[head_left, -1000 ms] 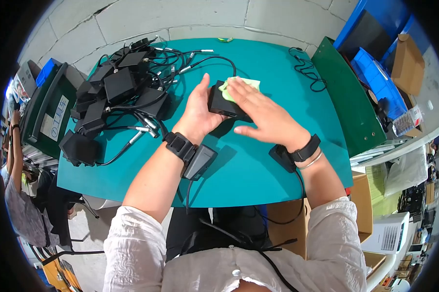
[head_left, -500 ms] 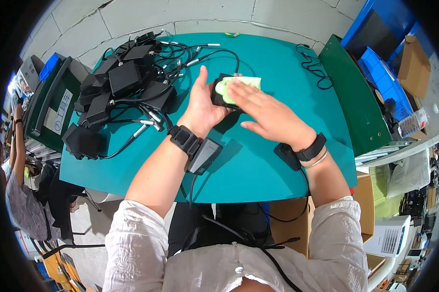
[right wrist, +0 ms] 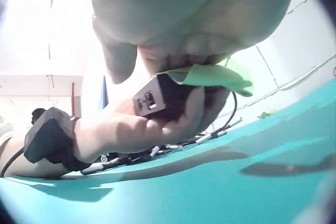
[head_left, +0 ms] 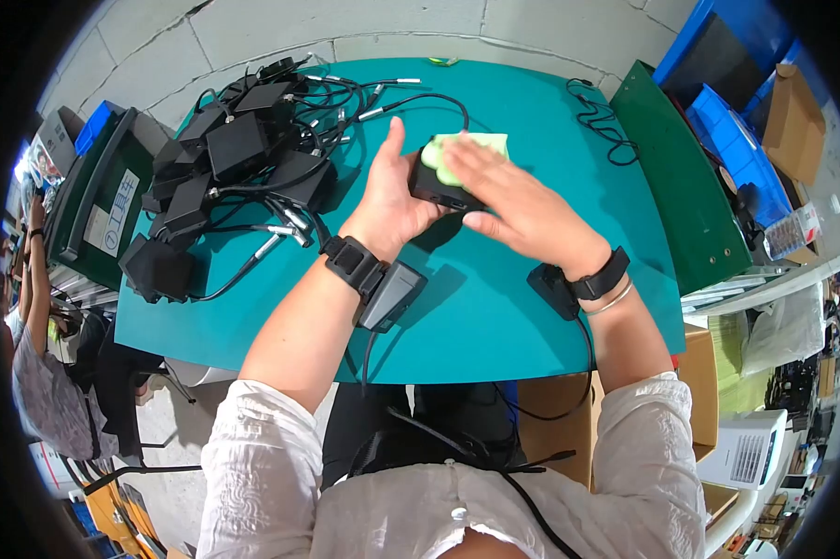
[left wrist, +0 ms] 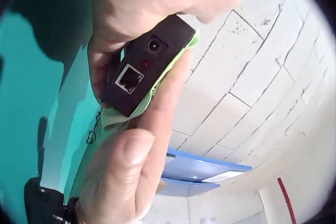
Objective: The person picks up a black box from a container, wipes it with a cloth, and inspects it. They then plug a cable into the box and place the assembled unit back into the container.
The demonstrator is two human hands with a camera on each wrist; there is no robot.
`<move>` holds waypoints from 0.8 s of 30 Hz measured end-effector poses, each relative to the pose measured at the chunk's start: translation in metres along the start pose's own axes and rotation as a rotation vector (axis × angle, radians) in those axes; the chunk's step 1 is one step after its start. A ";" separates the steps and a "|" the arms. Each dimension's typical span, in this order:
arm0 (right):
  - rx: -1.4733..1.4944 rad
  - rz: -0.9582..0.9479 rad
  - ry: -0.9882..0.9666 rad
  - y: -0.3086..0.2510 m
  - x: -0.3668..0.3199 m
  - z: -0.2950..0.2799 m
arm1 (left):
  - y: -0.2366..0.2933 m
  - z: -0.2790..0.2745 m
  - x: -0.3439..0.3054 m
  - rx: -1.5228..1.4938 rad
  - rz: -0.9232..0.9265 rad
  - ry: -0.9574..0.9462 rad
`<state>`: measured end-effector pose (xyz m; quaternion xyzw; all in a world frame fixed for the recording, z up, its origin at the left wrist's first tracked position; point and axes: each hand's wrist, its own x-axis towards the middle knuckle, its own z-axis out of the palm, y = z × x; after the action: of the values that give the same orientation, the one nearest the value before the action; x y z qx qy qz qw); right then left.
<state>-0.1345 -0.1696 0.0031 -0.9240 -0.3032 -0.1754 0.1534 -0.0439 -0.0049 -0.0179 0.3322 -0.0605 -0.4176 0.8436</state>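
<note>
My left hand [head_left: 383, 205] grips a small black box [head_left: 436, 192] above the table, its fingers curled under and around the sides. A round power jack [left wrist: 154, 45] and a square network socket [left wrist: 129, 79] show on the box's end face in the left wrist view. A light green cloth [head_left: 434, 158] lies over the top of the box. Flat on that cloth, my right hand [head_left: 532, 214] presses with straight fingers, the thumb held apart near the box's front edge. From the box's far side a black cable [head_left: 464, 110] runs left toward the pile.
Several black boxes [head_left: 237, 147] with tangled cables and silver connectors [head_left: 269, 245] are heaped on the left of the green table [head_left: 494, 326]. A thin black cable [head_left: 595, 121] lies at the back right, beside a green panel [head_left: 667, 177]. A block wall stands behind.
The right hand and cloth have shifted slightly over the box, and the box tilts so its front face shows again. The left hand keeps its grip. The head view has shifted a little.
</note>
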 end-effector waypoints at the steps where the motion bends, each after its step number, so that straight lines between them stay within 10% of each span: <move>1: 0.001 -0.002 0.000 -0.003 0.001 0.003 | 0.001 -0.001 0.000 -0.062 0.010 0.039; 7: 0.168 -0.019 -0.044 0.008 0.001 -0.002 | -0.002 -0.001 0.002 -0.156 -0.066 -0.160; 12: 0.631 0.371 0.141 0.022 -0.012 -0.007 | -0.007 0.000 0.006 -0.182 -0.107 -0.241; 24: 0.231 0.783 0.143 0.059 -0.027 -0.004 | 0.001 0.002 0.003 -0.375 -0.116 -0.272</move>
<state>-0.1196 -0.2304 -0.0150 -0.9317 0.0651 -0.1322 0.3320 -0.0423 -0.0074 -0.0160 0.1134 -0.0756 -0.5101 0.8492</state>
